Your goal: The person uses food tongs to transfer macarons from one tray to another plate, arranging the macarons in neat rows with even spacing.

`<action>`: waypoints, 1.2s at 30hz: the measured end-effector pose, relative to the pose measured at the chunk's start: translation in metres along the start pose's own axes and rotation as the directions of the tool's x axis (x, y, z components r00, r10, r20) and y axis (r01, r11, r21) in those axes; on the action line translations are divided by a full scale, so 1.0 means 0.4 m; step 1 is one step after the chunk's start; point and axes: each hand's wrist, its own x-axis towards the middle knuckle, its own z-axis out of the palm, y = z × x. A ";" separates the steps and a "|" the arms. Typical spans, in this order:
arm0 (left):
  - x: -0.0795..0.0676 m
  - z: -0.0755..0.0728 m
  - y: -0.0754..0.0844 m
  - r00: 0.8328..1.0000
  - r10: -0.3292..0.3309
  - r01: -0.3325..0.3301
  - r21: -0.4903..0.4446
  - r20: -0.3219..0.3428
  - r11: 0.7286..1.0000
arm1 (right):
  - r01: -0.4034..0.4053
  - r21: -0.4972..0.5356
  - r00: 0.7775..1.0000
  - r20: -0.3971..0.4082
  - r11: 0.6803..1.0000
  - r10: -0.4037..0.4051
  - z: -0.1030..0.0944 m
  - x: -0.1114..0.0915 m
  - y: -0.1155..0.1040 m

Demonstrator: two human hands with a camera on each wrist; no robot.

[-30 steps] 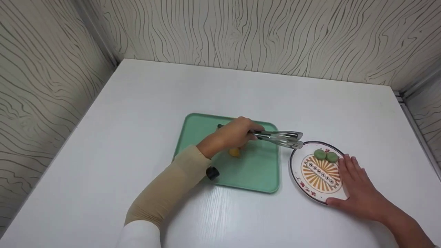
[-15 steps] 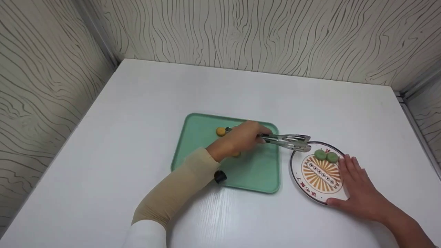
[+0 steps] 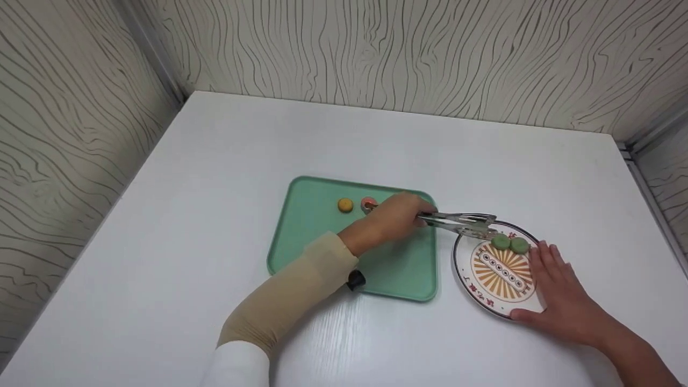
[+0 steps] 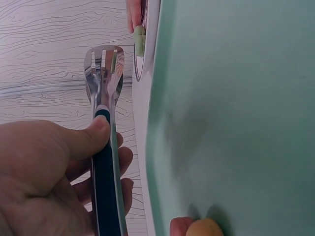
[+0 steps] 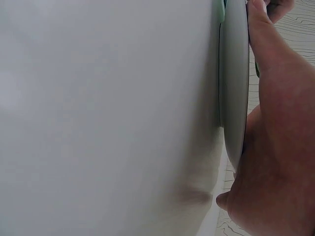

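Observation:
My left hand point(image 3: 395, 217) grips a pair of metal tongs point(image 4: 104, 157) with dark handles, thumb on one side and fingers curled on the other. The tong tips reach over the left rim of a patterned white plate point(image 3: 473, 293), right beside two green macaron-like rounds point(image 3: 501, 242). Some green shows at a slot of the tongs in the left wrist view; I cannot tell whether anything is held there. With fingers extended, my right hand point(image 3: 564, 295) rests along the right side of the plate, its thumb on the near rim.
Under the left arm lies a green tray point(image 3: 408, 269). A yellow round point(image 3: 345, 205) and a pink round point(image 3: 368, 204) sit near its far edge. The forearm covers part of the tray. A patterned panel point(image 3: 376, 54) stands behind the white table point(image 3: 161, 269).
My left hand has moved right with the tongs, bringing their tips from the plate's edge to beside the green rounds. The pink round has come into view. My right hand stays still.

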 end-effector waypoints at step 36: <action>0.034 0.055 0.034 0.994 -0.103 0.102 0.031 0.029 0.994 | 0.010 0.007 1.000 -0.007 1.000 -0.010 -0.001 -0.001 0.003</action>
